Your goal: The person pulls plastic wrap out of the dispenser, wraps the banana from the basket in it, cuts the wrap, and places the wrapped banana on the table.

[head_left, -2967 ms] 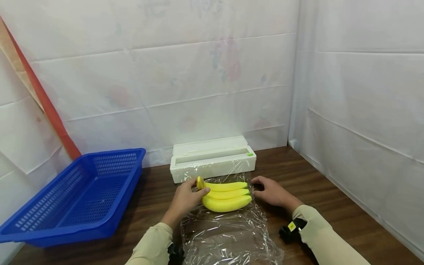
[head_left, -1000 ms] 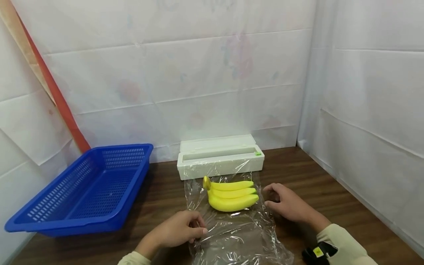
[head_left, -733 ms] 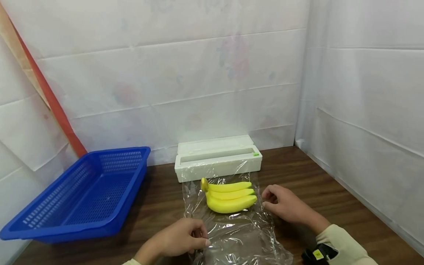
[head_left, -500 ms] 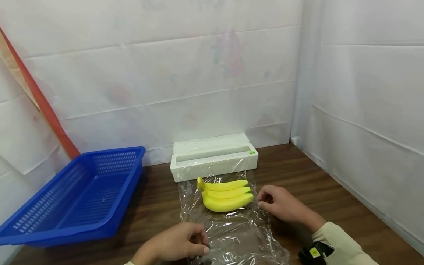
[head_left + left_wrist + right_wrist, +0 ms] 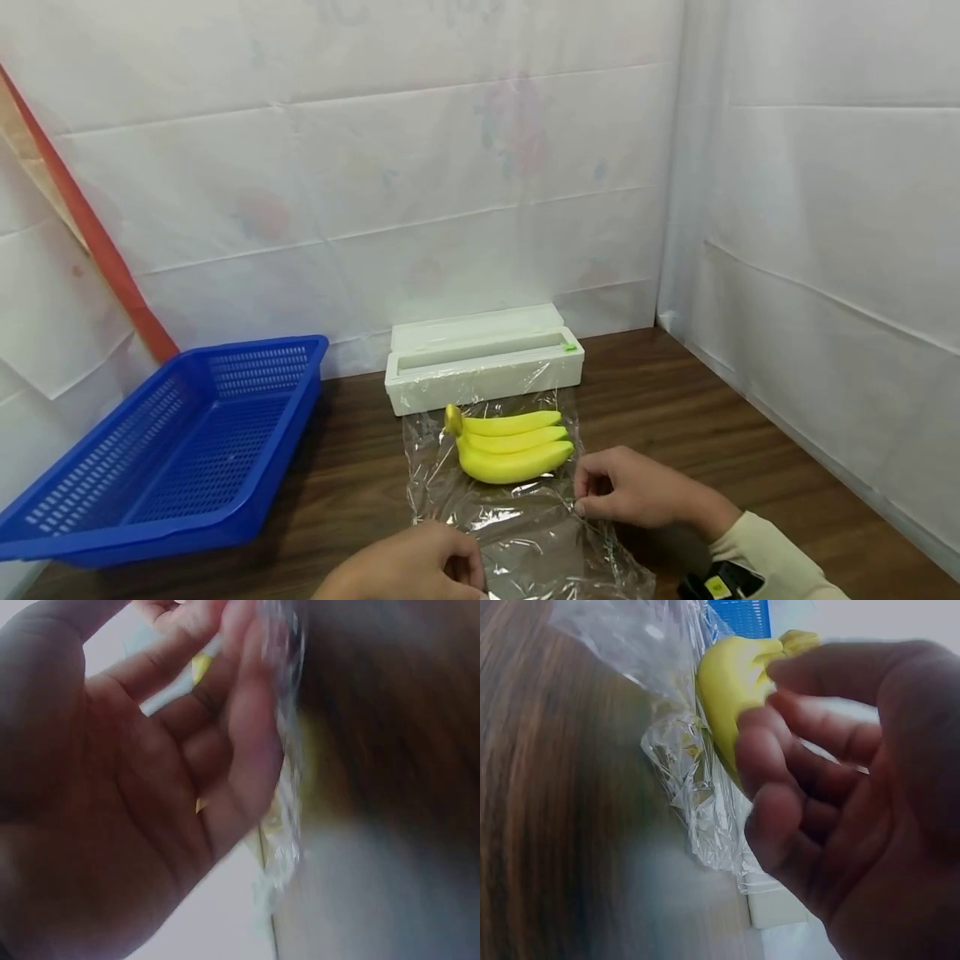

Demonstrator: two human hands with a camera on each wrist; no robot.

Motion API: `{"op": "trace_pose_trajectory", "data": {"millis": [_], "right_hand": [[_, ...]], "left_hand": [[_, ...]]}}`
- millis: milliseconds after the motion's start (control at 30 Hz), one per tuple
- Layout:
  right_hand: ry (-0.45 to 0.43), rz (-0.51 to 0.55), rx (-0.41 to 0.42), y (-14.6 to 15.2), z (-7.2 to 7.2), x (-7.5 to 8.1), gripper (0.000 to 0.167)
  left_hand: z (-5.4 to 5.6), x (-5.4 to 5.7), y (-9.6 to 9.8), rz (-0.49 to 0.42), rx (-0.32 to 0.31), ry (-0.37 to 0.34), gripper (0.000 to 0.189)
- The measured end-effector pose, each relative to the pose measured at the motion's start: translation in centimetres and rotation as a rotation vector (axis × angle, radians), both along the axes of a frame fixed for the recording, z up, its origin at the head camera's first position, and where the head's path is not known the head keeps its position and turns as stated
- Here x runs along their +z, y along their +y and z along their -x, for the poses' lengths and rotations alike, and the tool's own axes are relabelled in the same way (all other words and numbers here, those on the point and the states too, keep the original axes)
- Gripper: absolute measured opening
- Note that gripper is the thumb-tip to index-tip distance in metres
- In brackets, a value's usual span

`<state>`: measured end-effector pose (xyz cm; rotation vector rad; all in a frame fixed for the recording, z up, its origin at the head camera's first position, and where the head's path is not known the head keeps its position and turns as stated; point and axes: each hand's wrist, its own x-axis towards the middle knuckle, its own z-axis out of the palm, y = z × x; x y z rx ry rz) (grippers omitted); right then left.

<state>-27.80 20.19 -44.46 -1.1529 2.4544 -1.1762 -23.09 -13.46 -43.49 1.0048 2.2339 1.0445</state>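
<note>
Bananas [image 5: 513, 450], 1 yel. bunch, on clr film [image 5: 528, 542], nr wht box [image 5: 487, 382] | L hand [image 5: 412, 562]: part-curled, at film's L edge, pinch can't tell | R hand [image 5: 637, 487]: loosely curled, at R edge, pinch can't tell | blue basket [image 5: 283, 442], L side

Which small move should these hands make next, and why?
Probably fold the near end of the film over the bananas: they lie uncovered on it, spare film stretches toward the person, and the left hand and right hand are at opposite edges.

No text legible; marks on yellow label [image 5: 717, 588] too small.
</note>
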Motion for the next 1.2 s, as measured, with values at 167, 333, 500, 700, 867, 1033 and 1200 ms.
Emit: {"op": "trace_pose_trajectory", "data": {"millis": [167,333,500,700,867,1033,1200], "right_hand": [[-0.149,0.017,0.200,0.1,-0.7,-0.2,0.006],[-0.264,-0.049,0.290,0.6,-1.3,-0.2,0.011],[-0.193,-0.153,0.277,0.6,-1.7,0.0,0.015],[-0.030,-0.297,0.238,0.1,-2.6,0.7,0.017],[0.057,-0.364,0.203,-0.4,-3.1,1.1,0.024],[0.056,-0.377,0.179,-0.8,-3.0,1.0,0.022],[-0.077,-0.308,0.186,-0.2,-2.5,0.8,0.022]], "left_hand": [[-0.2,0.1,0.5,0.088,-0.015,0.057,0.009],[-0.4,0.1,1.2,0.208,-0.023,0.172,0.014],[-0.6,-0.4,1.8,0.333,-0.050,0.344,0.016],[-0.1,-1.2,1.8,0.392,-0.127,0.447,0.011],[0.1,-1.2,1.1,0.353,-0.139,0.419,0.009],[0.1,-0.7,0.6,0.271,-0.129,0.330,0.008],[0.3,-0.4,0.2,0.108,-0.084,0.125,0.005]]}}
